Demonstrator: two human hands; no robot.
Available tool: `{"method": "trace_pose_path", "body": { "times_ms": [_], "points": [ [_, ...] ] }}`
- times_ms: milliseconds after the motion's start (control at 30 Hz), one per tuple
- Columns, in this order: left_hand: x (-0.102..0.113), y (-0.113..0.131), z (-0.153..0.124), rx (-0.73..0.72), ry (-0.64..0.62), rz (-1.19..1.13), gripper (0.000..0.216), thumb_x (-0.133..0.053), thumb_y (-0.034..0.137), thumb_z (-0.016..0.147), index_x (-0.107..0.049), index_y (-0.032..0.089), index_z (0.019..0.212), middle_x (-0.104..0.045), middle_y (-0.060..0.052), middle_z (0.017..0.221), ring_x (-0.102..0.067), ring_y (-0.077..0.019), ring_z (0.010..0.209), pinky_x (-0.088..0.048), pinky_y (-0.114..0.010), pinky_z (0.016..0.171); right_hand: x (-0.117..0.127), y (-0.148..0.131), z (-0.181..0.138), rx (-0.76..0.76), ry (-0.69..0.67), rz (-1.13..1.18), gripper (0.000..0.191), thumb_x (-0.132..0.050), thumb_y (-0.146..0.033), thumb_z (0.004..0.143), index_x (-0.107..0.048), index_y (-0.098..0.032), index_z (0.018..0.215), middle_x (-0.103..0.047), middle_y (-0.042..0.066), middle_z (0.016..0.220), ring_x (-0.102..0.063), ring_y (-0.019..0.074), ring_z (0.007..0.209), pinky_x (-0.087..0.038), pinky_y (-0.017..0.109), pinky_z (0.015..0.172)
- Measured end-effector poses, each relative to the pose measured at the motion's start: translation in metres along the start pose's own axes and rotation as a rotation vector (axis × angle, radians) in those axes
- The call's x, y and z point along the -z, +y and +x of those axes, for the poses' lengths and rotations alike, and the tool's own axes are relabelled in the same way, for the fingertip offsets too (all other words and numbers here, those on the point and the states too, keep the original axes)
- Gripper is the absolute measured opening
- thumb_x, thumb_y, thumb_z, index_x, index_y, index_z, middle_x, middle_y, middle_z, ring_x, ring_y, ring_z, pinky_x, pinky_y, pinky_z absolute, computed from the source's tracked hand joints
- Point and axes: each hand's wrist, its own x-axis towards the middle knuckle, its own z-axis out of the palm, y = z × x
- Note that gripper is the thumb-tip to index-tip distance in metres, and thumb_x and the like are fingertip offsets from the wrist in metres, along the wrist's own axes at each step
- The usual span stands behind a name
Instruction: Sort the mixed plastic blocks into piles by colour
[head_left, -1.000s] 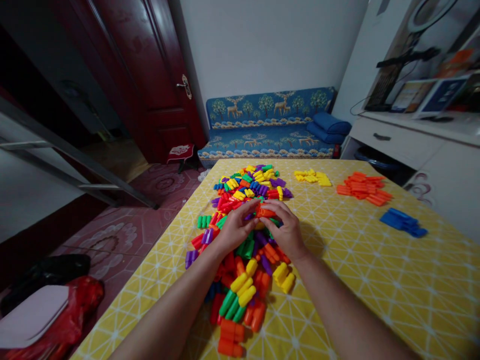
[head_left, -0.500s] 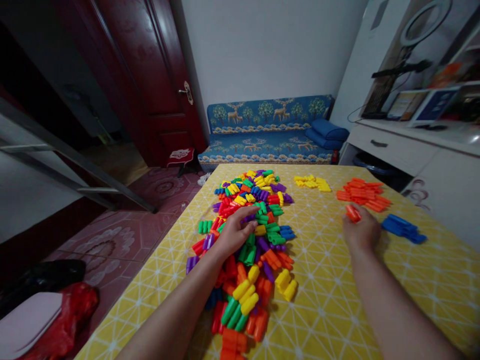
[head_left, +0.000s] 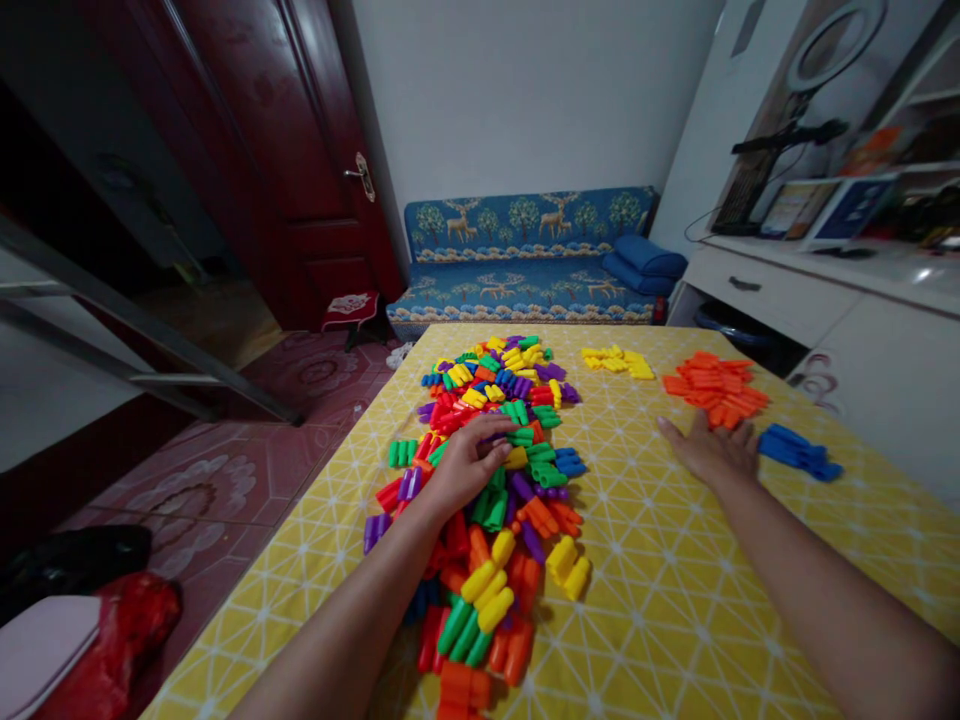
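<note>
A long heap of mixed coloured plastic blocks (head_left: 495, 480) lies on the table with the yellow patterned cloth (head_left: 675, 580). My left hand (head_left: 465, 465) rests on the middle of that heap, fingers loosely spread over the blocks. My right hand (head_left: 712, 448) is stretched out flat with fingers apart, just in front of the sorted pile of orange blocks (head_left: 712, 385), and holds nothing. A small pile of yellow blocks (head_left: 619, 360) sits farther back, and a small pile of blue blocks (head_left: 799, 452) lies to the right of my right hand.
A blue patterned sofa (head_left: 525, 260) stands beyond the table's far edge. A dark red door (head_left: 300, 170) is at the left, a white cabinet with a drawer (head_left: 810, 300) at the right. A red bag (head_left: 112, 640) lies on the tiled floor at the left.
My right hand carried an orange block from the mixed heap over to the orange pile, let it go, and now lies open. My left hand stayed on the heap.
</note>
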Motion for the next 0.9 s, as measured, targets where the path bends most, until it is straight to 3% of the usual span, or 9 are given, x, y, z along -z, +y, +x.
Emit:
{"method": "trace_pose_path", "body": {
  "times_ms": [167,300,433,567,667,767,833,900],
  "points": [
    [0.001,-0.002,0.001,0.025,-0.026,0.007,0.025,-0.062,0.026,0.086,-0.071,0.020,0.109,-0.066,-0.011,0.116,-0.059,-0.0263,0.118,-0.051,-0.041,0.098,0.006,0.002,0.023,-0.015,0.001,-0.004,0.087,-0.033,-0.070,0.087,-0.039,-0.008,0.147,-0.039,0.028,0.147,-0.019,0.0452,0.143,-0.018,0.058,0.111],
    [0.000,-0.003,0.001,0.032,-0.030,-0.005,0.025,-0.062,0.027,0.086,-0.071,0.020,0.108,-0.065,-0.012,0.119,-0.056,-0.0271,0.122,-0.051,-0.040,0.098,0.017,0.002,0.029,0.030,0.041,-0.015,0.067,-0.034,-0.056,0.094,-0.054,-0.006,0.134,-0.056,0.031,0.127,-0.044,0.0410,0.128,-0.034,0.052,0.099],
    [-0.001,-0.003,0.000,0.047,-0.032,-0.025,0.025,-0.062,0.028,0.086,-0.071,0.020,0.108,-0.064,-0.012,0.121,-0.056,-0.0268,0.122,-0.051,-0.041,0.098,0.025,0.006,0.030,0.013,0.210,0.059,0.049,-0.041,-0.044,0.094,-0.065,-0.011,0.122,-0.061,0.027,0.112,-0.056,0.0357,0.111,-0.040,0.045,0.080],
    [-0.001,-0.003,-0.001,0.044,-0.033,-0.038,0.024,-0.063,0.030,0.087,-0.071,0.020,0.107,-0.063,-0.012,0.122,-0.057,-0.0264,0.120,-0.052,-0.041,0.097,0.023,0.009,0.030,0.021,0.343,0.164,0.034,-0.052,-0.031,0.090,-0.071,-0.014,0.112,-0.057,0.025,0.115,-0.055,0.0317,0.108,-0.039,0.042,0.078],
    [-0.001,-0.004,-0.001,0.049,-0.030,-0.037,0.024,-0.063,0.030,0.086,-0.071,0.020,0.107,-0.063,-0.012,0.121,-0.058,-0.0264,0.119,-0.052,-0.041,0.097,0.019,0.008,0.032,0.194,0.390,0.190,0.032,-0.052,-0.024,0.089,-0.071,-0.015,0.113,-0.051,0.024,0.129,-0.049,0.0317,0.118,-0.039,0.044,0.085],
    [-0.001,-0.005,-0.002,0.050,-0.029,-0.041,0.024,-0.063,0.029,0.086,-0.071,0.021,0.107,-0.063,-0.012,0.122,-0.058,-0.0261,0.119,-0.052,-0.041,0.098,0.016,0.005,0.036,0.489,0.370,0.088,0.038,-0.051,-0.025,0.091,-0.063,-0.021,0.127,-0.037,0.019,0.150,-0.029,0.0326,0.138,-0.030,0.050,0.101],
    [-0.001,-0.006,-0.002,0.045,-0.030,-0.045,0.024,-0.063,0.029,0.087,-0.072,0.021,0.108,-0.062,-0.012,0.123,-0.058,-0.0258,0.120,-0.052,-0.041,0.099,0.014,0.003,0.040,0.603,0.271,0.018,0.042,-0.050,-0.028,0.093,-0.057,-0.022,0.134,-0.036,0.016,0.153,-0.016,0.0305,0.146,-0.019,0.054,0.110],
    [-0.001,-0.006,-0.001,0.046,-0.034,-0.056,0.024,-0.063,0.029,0.087,-0.072,0.021,0.107,-0.062,-0.013,0.124,-0.058,-0.0257,0.119,-0.052,-0.041,0.099,0.011,0.003,0.045,0.588,0.145,-0.024,0.043,-0.045,-0.032,0.097,-0.053,-0.020,0.137,-0.039,0.016,0.152,-0.011,0.0295,0.148,-0.009,0.057,0.113]
  ]
}}
